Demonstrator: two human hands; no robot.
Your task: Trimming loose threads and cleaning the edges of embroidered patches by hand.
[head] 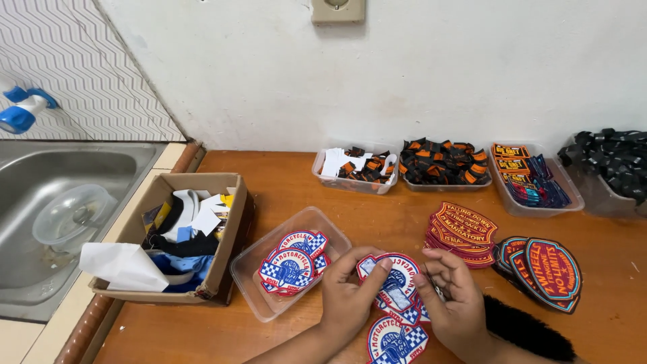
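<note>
My left hand (347, 291) and my right hand (453, 296) both grip a round embroidered patch (396, 280) in red, white and blue, held just above the wooden table (377, 202). The right hand's fingers also pinch something small and thin that I cannot make out. A second patch of the same kind (393, 340) lies below my hands. Left of them, a clear plastic tray (253, 276) holds a small stack of the same round patches (294, 264).
Stacks of red-orange patches (464, 232) and dark oval patches (547, 269) lie to the right. Clear tubs of labels (355, 168) (443, 165) (529, 178) (610, 165) line the wall. A cardboard box of scraps (185, 236) stands left, beside a steel sink (60, 195). A black brush (526, 330) lies by my right wrist.
</note>
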